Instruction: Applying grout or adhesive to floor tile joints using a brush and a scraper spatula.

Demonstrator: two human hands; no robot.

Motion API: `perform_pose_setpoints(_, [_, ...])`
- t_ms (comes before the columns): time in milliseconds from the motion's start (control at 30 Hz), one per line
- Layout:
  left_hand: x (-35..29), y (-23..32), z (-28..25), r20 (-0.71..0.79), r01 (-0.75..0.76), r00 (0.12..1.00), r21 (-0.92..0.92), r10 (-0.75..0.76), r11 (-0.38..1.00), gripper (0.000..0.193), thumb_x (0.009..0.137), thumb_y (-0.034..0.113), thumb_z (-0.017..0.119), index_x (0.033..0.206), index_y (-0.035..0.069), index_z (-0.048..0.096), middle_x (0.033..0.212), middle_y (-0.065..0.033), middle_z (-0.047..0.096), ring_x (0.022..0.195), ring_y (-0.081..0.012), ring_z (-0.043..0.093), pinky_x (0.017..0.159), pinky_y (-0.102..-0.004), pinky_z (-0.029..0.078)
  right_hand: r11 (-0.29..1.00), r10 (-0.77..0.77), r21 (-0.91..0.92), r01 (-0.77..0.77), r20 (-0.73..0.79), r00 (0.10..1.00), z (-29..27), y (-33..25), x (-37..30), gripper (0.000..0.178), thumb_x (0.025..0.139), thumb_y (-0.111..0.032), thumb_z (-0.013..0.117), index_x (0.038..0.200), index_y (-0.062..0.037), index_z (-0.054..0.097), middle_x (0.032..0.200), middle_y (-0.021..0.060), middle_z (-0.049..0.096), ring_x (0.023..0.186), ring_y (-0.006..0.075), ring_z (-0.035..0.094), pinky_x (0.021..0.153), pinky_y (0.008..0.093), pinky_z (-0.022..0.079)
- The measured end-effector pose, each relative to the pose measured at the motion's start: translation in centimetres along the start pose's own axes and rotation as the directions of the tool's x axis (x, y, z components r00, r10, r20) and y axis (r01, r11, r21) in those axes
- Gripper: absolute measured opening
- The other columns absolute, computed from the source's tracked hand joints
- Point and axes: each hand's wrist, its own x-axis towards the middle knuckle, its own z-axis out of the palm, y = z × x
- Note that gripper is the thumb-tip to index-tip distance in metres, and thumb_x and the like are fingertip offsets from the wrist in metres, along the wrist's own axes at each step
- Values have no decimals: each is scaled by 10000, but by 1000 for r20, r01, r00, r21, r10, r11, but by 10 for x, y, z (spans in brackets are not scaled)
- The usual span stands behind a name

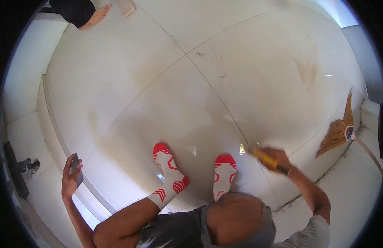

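Two-handed: gripping grey slab (80, 179) in left hand (70, 177) at 8 o'clock, yellow tool (264, 160) in right hand (279, 156) at 4; seemingly mid-work, with smudges (306, 73) left on floor (249, 78) toward 2.

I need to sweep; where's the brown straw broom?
At the head view's far right, the brown straw broom is right of the bare right hand.

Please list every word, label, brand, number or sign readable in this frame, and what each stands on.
None can be read.
Yellow-and-black cylinder in the right hand: blurred; any print is illegible.
Grey flat object in the left hand: no legible text.
White socks: red patterns, no readable lettering.
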Motion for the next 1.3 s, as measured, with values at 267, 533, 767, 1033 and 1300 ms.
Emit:
perform_pose_setpoints(267, [-2,4,15,-47,-34,998,-33,32,999,578,852,349,578,1282,22,373,1070,-114,542,941,-196,530,846,-318,420,929,-159,-283,239,278,947,10,-3,76,393,779,-247,566,1169,-219,528,1031,47,600,913,254,578,692,408,476])
perform_pose_setpoints(533, [-13,26,14,-117,-79,990,10,79,997,612,839,395,581,1283,26,378,1079,-117,542,947,-205,532,856,-327,418,817,-292,-571,78,-293,910,-111,-68,290,481,653,-107,641,1127,-140,561,991,67,611,783,275,594,656,369,492])
perform_pose_setpoints(767, [-12,3,2,-66,-20,998,-64,16,998,547,861,314,572,1291,40,374,1084,-122,543,954,-202,532,861,-329,417,960,-260,-32,278,263,929,33,-118,183,490,673,-183,642,1153,-176,542,1065,99,579,960,294,570,797,428,460])
perform_pose_setpoints(1033, [-8,-15,-2,-59,-24,998,-41,22,999,531,863,289,576,1286,38,376,1064,-105,543,946,-189,529,860,-314,414,920,-147,-390,-42,-440,886,-86,-47,339,191,751,-141,543,904,-44,604,763,149,623,709,306,622,604,426,496])
perform_pose_setpoints(1300, [-12,-16,-8,-68,26,997,-125,-35,992,545,849,287,595,1284,43,375,1052,-106,543,909,-171,527,839,-309,421,956,-11,-273,-102,-384,923,-103,-83,328,306,724,-281,630,905,-41,576,793,156,626,722,327,604,628,418,488])
